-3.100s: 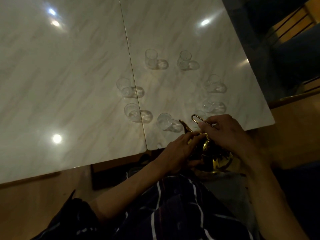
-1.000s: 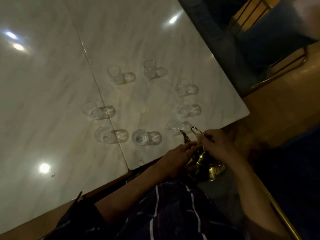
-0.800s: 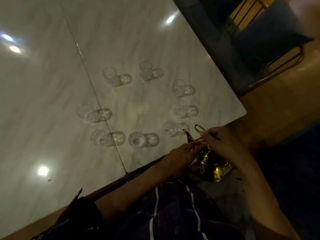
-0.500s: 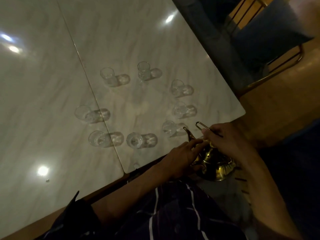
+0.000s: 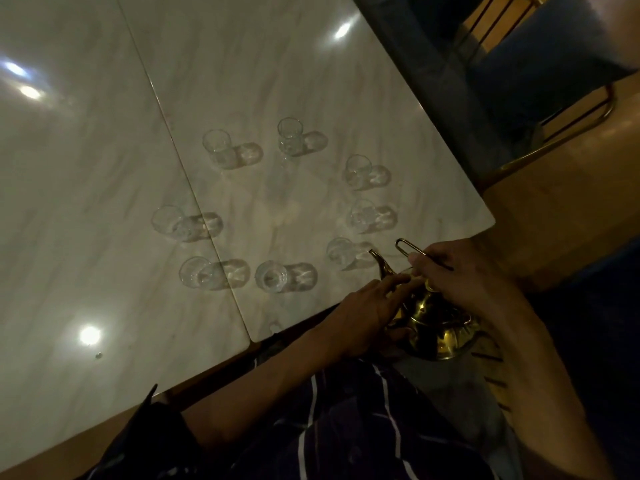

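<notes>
Teapot [image 5: 437, 328] held just off the worktop [image 5: 311, 64] edge
The right hand [image 5: 460, 271] grips the brass pot's wire handle; the left hand [image 5: 367, 306] lays straight fingers on its top. Eight glasses [image 5: 272, 278] ring the worktop near the spout

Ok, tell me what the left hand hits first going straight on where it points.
Most likely the right hand, which grips the wire handle just past the left hand over the gold teapot; depth there is hard to judge.
</notes>
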Tool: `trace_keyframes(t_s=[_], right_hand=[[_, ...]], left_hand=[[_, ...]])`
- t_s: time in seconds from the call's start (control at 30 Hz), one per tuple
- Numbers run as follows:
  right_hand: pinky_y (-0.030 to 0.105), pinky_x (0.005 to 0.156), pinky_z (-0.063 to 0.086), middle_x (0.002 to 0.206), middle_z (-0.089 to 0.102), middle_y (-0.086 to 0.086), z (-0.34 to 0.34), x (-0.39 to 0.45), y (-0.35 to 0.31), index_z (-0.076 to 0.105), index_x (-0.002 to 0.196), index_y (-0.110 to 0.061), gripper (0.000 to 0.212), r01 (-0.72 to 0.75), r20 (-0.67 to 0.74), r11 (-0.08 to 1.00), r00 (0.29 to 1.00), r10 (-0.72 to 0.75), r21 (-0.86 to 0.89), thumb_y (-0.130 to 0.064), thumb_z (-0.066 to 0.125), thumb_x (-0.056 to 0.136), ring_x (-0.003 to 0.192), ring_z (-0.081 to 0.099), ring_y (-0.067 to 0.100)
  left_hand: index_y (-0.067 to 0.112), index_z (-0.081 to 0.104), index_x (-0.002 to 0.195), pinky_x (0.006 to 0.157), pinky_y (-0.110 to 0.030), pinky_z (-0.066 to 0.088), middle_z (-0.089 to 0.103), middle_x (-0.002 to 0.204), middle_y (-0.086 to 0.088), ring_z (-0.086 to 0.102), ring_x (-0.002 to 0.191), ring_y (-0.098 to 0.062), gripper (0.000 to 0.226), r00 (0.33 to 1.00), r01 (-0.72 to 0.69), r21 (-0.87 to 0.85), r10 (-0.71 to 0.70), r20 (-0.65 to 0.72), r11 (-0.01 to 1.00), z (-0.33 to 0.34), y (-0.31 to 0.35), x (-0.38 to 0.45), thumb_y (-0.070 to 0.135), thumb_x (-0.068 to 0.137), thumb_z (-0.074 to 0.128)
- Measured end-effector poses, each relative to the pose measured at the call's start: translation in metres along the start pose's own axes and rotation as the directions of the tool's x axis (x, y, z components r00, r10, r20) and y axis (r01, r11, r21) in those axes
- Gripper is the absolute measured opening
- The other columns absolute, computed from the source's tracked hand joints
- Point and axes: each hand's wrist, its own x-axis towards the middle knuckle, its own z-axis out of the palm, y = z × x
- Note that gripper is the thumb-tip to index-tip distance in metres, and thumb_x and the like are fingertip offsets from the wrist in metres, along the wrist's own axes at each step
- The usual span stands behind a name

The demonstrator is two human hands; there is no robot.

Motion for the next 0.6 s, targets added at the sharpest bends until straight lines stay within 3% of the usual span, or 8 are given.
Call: trace_keyframes(t_s=[0.1, 0.23, 0.6], right_hand=[[0.035, 0.072, 0.055, 0.076, 0.074, 0.0, -0.0001, 0.0, -0.0008, 0.074, 0.083, -0.017, 0.028, -0.003, 0.007, 1.0, 1.0, 0.003, 0.002, -0.039, 0.058, 0.093, 0.078, 0.07, 0.014], [0.026, 0.063, 0.047, 0.078, 0.073, 0.002, -0.0017, -0.0019, -0.0053, 0.074, 0.087, -0.013, 0.029, 0.001, 0.016, 1.0, 1.0, -0.002, 0.024, -0.036, 0.057, 0.094, 0.075, 0.068, 0.012], [0.024, 0.059, 0.042, 0.067, 0.067, -0.003, -0.0034, -0.0015, -0.0047, 0.072, 0.083, -0.017, 0.027, -0.027, 0.02, 0.999, 0.999, 0.026, 0.027, -0.037, 0.058, 0.094, 0.065, 0.062, 0.009]], left_hand=[[0.025, 0.019, 0.16, 0.088, -0.045, 0.058, 0.031, 0.161, -0.01, 0.053, 0.128, -0.031, 0.085, 1.0, 0.004, 0.001, -0.004, 0.001, 1.0, -0.0016, 0.0005, -0.0004, 0.041, 0.093, 0.069], [0.025, 0.02, 0.16, 0.089, -0.046, 0.057, 0.031, 0.161, -0.009, 0.052, 0.128, -0.03, 0.084, 1.0, 0.009, -0.004, -0.009, -0.002, 1.0, -0.0038, 0.0006, 0.0005, 0.042, 0.093, 0.068], [0.022, 0.022, 0.16, 0.09, -0.046, 0.057, 0.032, 0.161, -0.011, 0.051, 0.13, -0.031, 0.082, 1.0, -0.01, 0.015, 0.01, 0.011, 1.0, -0.0066, -0.0009, 0.0016, 0.043, 0.094, 0.067]])
